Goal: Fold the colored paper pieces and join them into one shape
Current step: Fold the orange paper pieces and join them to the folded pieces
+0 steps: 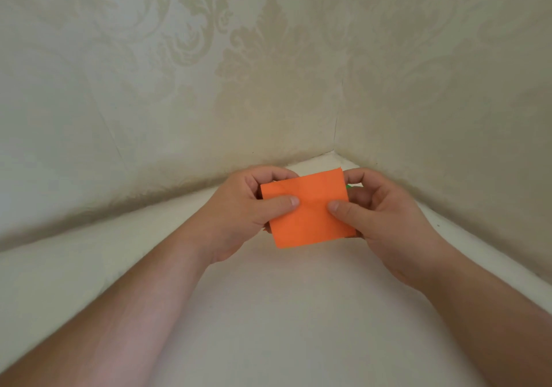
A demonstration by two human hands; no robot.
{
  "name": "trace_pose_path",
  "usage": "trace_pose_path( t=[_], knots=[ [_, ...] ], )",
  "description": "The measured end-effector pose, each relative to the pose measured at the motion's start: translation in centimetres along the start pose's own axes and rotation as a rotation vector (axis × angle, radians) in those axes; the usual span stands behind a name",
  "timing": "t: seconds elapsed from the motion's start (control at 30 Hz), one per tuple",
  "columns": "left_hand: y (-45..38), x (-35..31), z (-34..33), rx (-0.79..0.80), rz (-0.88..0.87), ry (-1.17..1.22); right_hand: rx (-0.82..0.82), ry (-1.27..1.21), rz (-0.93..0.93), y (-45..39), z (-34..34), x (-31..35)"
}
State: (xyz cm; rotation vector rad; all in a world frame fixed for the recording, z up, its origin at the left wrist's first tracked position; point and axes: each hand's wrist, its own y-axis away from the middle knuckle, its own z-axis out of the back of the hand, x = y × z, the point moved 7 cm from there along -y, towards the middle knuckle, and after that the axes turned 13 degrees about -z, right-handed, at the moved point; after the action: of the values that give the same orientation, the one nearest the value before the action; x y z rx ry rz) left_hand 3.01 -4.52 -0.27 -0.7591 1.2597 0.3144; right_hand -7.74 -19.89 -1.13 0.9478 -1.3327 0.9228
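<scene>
Orange paper piece (pixel 307 210) is held above the white tabletop (pixel 268 312), pinched by left hand (pixel 239 210) and right hand (pixel 385 216) (thumbs on top, fingers behind). Green sliver (pixel 348 186) is seen at its right edge. Patterned wallpaper corner (pixel 336 136) lies behind.

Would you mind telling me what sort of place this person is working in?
Probably a room in a home: damask-patterned wallpaper meets in a corner above a plain white surface, where both hands hold orange paper.

Two bare forearms, no sleeves in view, left hand (pixel 239 207), right hand (pixel 385 216) (short, unpainted thumbnails), no rings or watch.
</scene>
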Motion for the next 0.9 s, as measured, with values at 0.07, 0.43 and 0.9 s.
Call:
trace_pose_path(
  t=[0.07, 0.43, 0.9],
  knots=[
    [0.1, 0.0, -0.2, 0.033, 0.011, -0.021, 0.001, -0.015, 0.041, 0.1, 0.0, 0.3],
    [0.0, -0.1, -0.2, -0.049, 0.038, 0.022, -0.092, 0.224, 0.167, 0.5, -0.1, 0.6],
    [0.0, 0.4, 0.0, -0.078, 0.094, 0.082, 0.252, -0.062, 0.052, 0.8, -1.4, 0.7]
  ],
)
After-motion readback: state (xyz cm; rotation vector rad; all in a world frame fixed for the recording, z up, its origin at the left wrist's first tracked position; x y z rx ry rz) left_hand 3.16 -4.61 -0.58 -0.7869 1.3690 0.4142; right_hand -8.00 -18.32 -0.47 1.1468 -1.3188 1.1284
